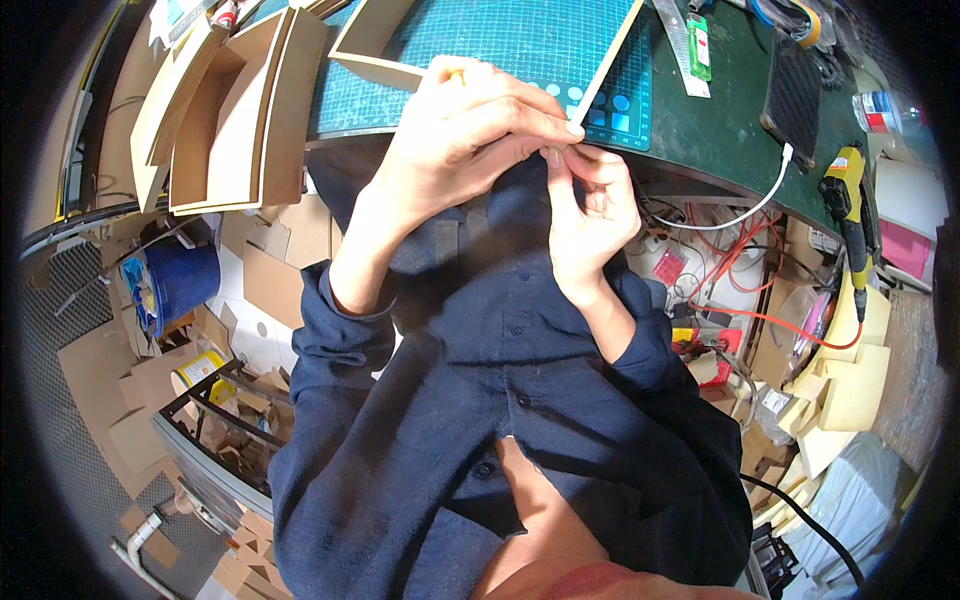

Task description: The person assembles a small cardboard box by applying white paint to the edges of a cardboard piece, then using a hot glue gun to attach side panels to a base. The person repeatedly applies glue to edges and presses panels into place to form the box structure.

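Note:
A thin pale strip (610, 65) slants down over the cutting mat (628, 105) toward my fingers. My left hand (465, 130) reaches across from the left, with thumb and forefinger pressed together at the strip's lower end. Just below it, my right hand (595, 205) is closed in a pinch, its fingertips meeting those of the left. Whatever lies between the right fingertips is too small to make out. Behind my left hand stands an open brown frame (375, 70), partly covered by that hand.
Brown open boxes (220, 130) stand at the table's left. On the right lie a metal ruler (683, 50), a green lighter (699, 48), a black phone (793, 105) on a white cable, and a yellow-black tool (848, 200) with a red cord. A blue bin (180, 285) stands below left.

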